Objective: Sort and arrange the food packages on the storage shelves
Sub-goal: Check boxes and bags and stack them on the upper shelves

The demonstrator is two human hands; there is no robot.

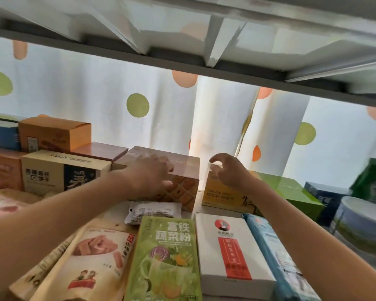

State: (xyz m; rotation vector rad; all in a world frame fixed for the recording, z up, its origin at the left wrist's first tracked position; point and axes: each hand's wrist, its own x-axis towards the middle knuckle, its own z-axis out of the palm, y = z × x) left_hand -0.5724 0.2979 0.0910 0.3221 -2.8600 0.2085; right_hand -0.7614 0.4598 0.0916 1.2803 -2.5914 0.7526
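Shelf (115, 216), seen from my side, with the dotted curtain (96, 88) behind it. Beyond my left hand (149, 174) a back row of boxes already stands in line: an orange box (54, 133), a cream box (63, 170) and the brown box (161, 168) on which my left hand rests, fingers laid over its top edge and thumb down its front. Just beside that, my right hand (228, 171) pinches the top corner of a yellow box (224, 192), its fingers curled. Past my right hand stand a green box (291, 194) and a round tin (360, 222). Nearer to me than both hands, the packages lie flat and loosely placed: a green pouch (165, 257), a white box (232, 248), a snack bag (96, 257) and a small sachet (153, 211). By my reading the back row is largely settled; the front packages remain to be sorted.
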